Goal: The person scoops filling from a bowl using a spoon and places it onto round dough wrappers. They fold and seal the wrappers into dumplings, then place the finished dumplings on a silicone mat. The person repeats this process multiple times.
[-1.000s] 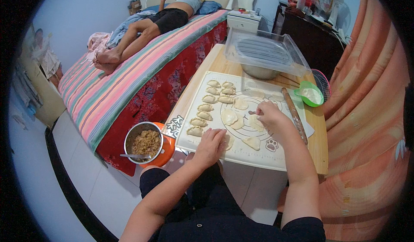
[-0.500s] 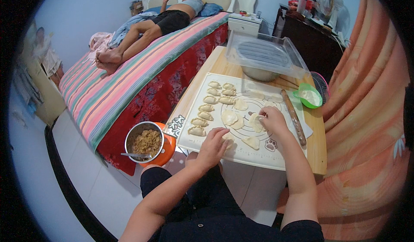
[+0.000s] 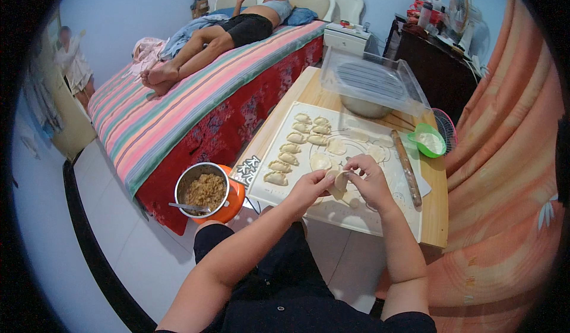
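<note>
A pale, round dumpling wrapper (image 3: 339,186) is pinched between my two hands over the near part of the white kneading mat (image 3: 380,225). My left hand (image 3: 313,189) grips its left edge, and my right hand (image 3: 368,180) has the upper right edge. Flat wrappers (image 3: 321,161) lie on the mat just beyond my fingers. Folded dumplings (image 3: 289,148) stand in rows along the mat's left side. A wooden rolling pin (image 3: 406,168) rests on its right side. Left of the table, a metal pot of minced filling (image 3: 206,190) holds a spoon (image 3: 187,206).
An orange stool (image 3: 234,201) supports the pot. At the table's far end, a clear plastic bin (image 3: 380,75) sits over a metal bowl (image 3: 363,105). A green bowl of flour (image 3: 428,141) is at the right edge, near an orange curtain (image 3: 499,202). Someone lies on the striped bed (image 3: 196,104).
My right hand has lifted a wrapper off the mat and moved nearer to me. My left hand has shifted right and now holds the same wrapper. The view has turned slightly.
</note>
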The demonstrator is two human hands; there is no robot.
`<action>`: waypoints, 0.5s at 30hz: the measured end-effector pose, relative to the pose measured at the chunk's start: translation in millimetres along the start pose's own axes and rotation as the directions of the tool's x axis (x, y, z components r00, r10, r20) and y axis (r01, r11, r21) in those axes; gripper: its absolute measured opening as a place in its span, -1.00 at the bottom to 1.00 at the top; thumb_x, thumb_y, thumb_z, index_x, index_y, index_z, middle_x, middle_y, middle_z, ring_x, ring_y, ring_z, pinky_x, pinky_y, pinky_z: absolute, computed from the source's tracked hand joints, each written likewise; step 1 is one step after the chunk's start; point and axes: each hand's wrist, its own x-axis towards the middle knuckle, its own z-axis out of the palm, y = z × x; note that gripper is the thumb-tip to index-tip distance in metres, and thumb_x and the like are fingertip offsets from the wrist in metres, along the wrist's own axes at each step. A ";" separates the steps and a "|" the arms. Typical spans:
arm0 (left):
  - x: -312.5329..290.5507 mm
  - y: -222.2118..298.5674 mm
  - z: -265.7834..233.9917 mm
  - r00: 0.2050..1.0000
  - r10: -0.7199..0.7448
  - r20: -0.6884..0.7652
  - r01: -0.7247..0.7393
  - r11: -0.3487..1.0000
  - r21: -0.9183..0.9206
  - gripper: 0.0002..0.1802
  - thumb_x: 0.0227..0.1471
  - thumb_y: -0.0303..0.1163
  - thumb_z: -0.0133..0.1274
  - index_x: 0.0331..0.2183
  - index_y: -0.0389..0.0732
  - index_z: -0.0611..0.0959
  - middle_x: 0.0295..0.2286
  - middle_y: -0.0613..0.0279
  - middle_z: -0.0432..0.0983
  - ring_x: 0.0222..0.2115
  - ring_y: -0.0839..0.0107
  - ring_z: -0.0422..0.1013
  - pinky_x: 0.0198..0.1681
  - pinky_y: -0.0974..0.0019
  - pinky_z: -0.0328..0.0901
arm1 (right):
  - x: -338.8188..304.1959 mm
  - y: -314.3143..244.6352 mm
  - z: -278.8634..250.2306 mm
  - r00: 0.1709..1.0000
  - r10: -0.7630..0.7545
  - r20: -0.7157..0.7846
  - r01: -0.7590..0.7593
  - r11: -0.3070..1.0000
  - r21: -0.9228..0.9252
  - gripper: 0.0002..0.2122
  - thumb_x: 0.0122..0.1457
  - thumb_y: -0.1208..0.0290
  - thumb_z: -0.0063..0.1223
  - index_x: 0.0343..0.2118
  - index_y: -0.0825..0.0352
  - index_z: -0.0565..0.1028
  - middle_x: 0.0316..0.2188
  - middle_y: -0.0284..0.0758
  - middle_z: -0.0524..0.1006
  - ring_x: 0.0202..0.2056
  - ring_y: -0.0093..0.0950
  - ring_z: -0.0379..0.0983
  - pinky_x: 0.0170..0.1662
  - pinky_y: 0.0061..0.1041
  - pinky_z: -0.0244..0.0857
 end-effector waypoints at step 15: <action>7.6 -6.4 0.6 0.924 -0.205 -0.323 0.129 0.962 -0.242 -0.73 0.17 -0.29 -0.15 -0.21 -0.27 0.46 -0.30 0.23 0.44 -0.32 0.45 0.42 -0.28 0.43 0.41 | -77.3 40.5 -1.0 0.812 0.515 -0.275 0.031 0.433 0.901 -0.87 0.23 0.39 -0.14 -0.18 0.21 0.30 -0.17 -0.31 0.44 -0.22 -0.47 0.40 -0.26 -0.52 0.32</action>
